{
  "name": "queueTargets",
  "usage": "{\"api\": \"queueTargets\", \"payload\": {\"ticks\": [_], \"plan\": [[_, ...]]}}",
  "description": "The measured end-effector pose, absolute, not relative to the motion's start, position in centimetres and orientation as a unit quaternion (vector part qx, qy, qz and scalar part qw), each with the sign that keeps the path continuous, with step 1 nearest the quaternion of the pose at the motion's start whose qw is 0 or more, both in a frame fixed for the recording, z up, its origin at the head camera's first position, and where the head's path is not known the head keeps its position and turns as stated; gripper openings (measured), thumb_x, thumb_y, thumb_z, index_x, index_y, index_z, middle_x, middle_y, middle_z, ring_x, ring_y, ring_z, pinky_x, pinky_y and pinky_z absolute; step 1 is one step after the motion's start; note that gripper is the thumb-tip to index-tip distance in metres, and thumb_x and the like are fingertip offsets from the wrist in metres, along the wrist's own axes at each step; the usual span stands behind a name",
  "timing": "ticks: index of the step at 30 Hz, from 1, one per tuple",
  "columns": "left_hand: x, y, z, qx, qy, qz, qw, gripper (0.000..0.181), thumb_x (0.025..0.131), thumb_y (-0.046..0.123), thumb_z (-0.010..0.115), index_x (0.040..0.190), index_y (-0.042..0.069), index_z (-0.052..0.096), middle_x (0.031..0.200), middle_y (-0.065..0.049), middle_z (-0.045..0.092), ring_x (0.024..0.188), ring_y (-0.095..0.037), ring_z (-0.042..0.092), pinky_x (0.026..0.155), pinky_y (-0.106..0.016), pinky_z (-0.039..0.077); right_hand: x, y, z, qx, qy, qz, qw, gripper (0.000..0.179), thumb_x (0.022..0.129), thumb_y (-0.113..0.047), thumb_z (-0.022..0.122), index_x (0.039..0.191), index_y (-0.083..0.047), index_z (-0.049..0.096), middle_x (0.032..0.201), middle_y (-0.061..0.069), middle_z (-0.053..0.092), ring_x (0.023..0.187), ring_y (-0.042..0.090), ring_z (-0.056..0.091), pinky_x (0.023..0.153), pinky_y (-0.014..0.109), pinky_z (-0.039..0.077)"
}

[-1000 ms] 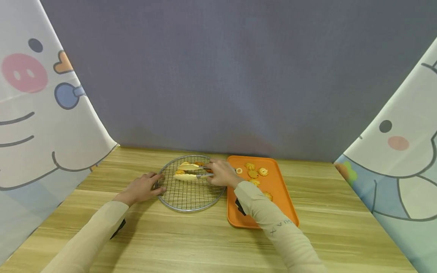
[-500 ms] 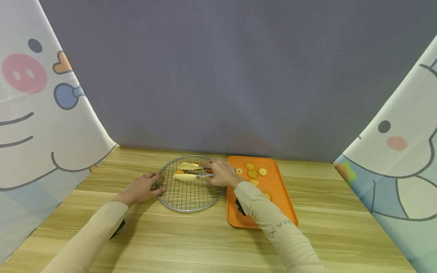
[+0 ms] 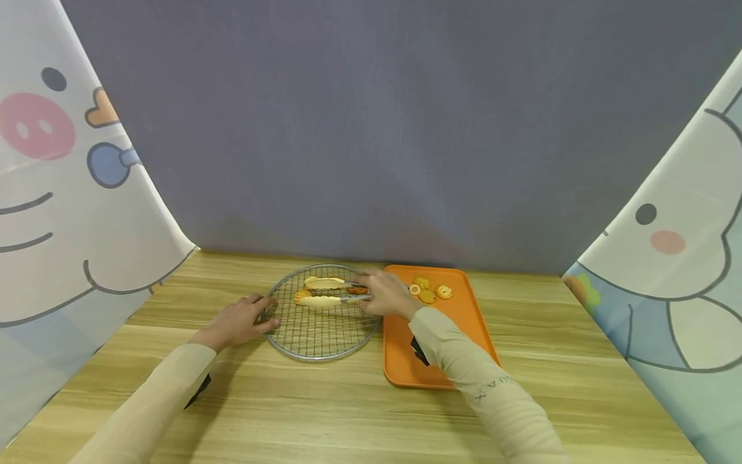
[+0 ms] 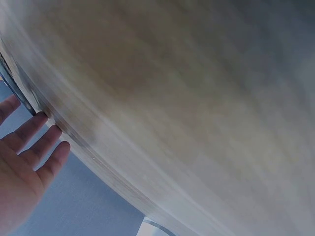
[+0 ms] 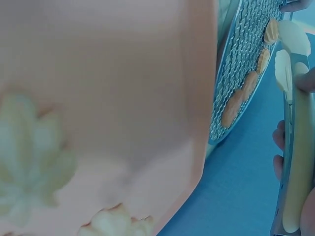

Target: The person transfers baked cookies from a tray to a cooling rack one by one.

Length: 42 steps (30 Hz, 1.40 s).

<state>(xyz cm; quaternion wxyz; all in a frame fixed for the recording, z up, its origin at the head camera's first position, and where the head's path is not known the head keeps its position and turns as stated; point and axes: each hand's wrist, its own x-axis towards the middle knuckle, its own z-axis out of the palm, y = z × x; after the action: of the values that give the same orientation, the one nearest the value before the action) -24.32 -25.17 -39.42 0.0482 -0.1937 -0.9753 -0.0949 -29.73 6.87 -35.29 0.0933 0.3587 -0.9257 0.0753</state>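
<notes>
My right hand (image 3: 385, 295) grips a pair of metal tongs (image 3: 353, 298) with cream scalloped tips. The tongs reach left over a round wire rack (image 3: 324, 332), tips spread apart, and I see nothing pinched between them. A yellow ridged cookie (image 3: 301, 296) lies by the lower tip, another by the upper. Two longer brown cookies (image 5: 231, 108) show along the rack's edge in the right wrist view, where the fingers (image 5: 278, 164) wrap the tongs. At the rack's left rim rests my left hand (image 3: 234, 322), fingers spread; the left wrist view shows its fingertips against the rim.
Right of the rack lies an orange tray (image 3: 406, 361) bearing several cookies (image 3: 427, 296), including a small ring-shaped one (image 3: 414, 290); my right forearm crosses above it. A wooden tabletop (image 3: 278, 412) extends in front. A grey cloth wall (image 3: 371, 129) stands behind.
The right hand and tongs have shifted slightly right, so the cookies by the tips show more. The forearm now covers more of the tray. The left hand stays at the rim.
</notes>
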Motion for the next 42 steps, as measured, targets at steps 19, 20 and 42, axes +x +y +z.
{"api": "queueTargets", "payload": {"ticks": [19,20,42], "plan": [[-24.0,-24.9,-39.1,-0.194,-0.975,-0.094,0.052,0.054,0.087,0.043,0.057,0.126,0.007,0.052,0.123,-0.024,0.052,0.107,-0.047,0.051,0.081,-0.059,0.044,-27.5,13.5,-34.8,0.346,-0.929,0.084,0.104,0.044,0.077,-0.026,0.068,0.119,-0.013,0.062,0.103,0.004,0.061,0.074,0.012,0.055,0.058,0.026,0.047],[-24.0,-24.9,-39.1,-0.194,-0.975,-0.095,0.052,0.054,0.087,0.044,0.057,0.126,0.007,0.052,0.123,-0.024,0.052,0.107,-0.047,0.051,0.081,-0.059,0.044,-27.4,13.9,-34.8,0.347,-0.928,0.086,0.104,0.044,0.077,-0.025,0.068,0.118,-0.012,0.062,0.100,0.002,0.061,0.070,0.011,0.052,0.055,0.024,0.044],[-24.2,-24.9,-39.2,-0.205,-0.972,-0.097,0.063,0.052,0.086,0.043,0.058,0.123,0.007,0.054,0.119,-0.022,0.055,0.101,-0.045,0.055,0.076,-0.057,0.047,-24.3,21.6,-35.2,0.331,-0.928,0.106,0.133,0.041,0.072,-0.022,0.074,0.111,-0.012,0.066,0.095,0.001,0.060,0.067,0.009,0.047,0.053,0.021,0.036]]}}
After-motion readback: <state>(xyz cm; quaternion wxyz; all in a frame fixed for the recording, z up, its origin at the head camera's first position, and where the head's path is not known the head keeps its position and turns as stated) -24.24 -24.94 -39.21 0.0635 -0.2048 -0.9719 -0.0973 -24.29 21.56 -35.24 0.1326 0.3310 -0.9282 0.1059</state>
